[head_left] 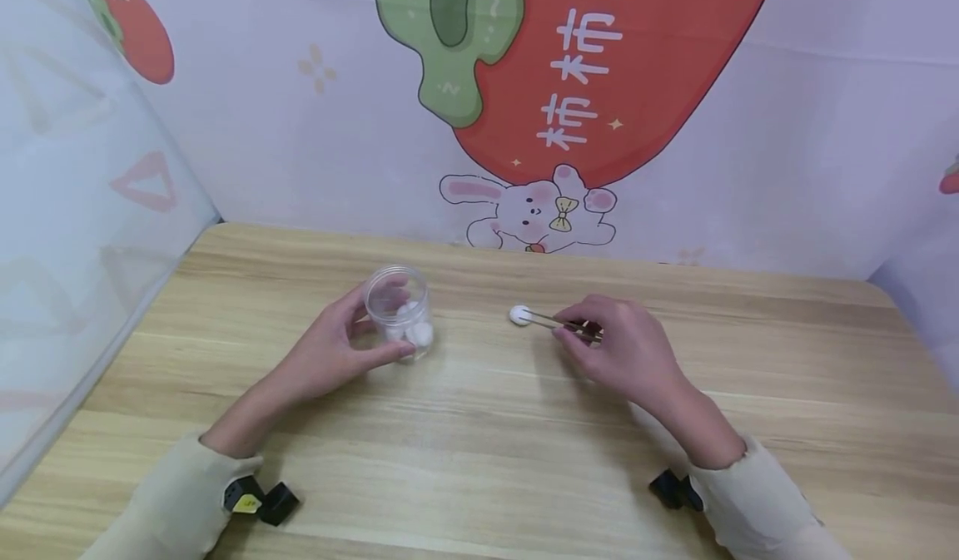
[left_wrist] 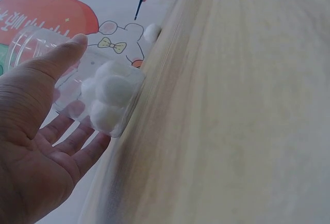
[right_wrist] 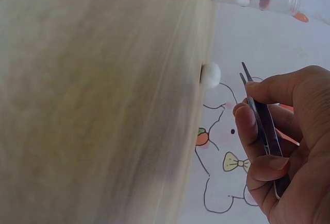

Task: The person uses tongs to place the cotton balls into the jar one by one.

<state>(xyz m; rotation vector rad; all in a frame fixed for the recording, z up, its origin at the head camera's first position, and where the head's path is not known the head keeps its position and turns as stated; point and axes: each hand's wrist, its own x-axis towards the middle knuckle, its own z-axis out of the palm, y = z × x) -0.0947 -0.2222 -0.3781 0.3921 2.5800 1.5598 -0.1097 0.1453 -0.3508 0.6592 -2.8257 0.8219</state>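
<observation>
A clear plastic jar [head_left: 390,298] with several white cotton balls [left_wrist: 111,92] inside stands on the table, its open mouth up. My left hand [head_left: 330,339] holds it round the sides, thumb at the near side and fingers behind. A single cotton ball [head_left: 520,315] lies on the wood to the right of the jar. My right hand [head_left: 625,345] pinches metal tweezers [right_wrist: 263,118]. In the right wrist view their tips are slightly parted and raised off the table, apart from the lone cotton ball [right_wrist: 211,75].
The wood-grain table [head_left: 449,460] runs back to a printed cloth [head_left: 300,144] with a rabbit and a large red fruit. Another cloth wall [head_left: 82,235] borders the left side. Small black devices [head_left: 262,500] are strapped at both wrists.
</observation>
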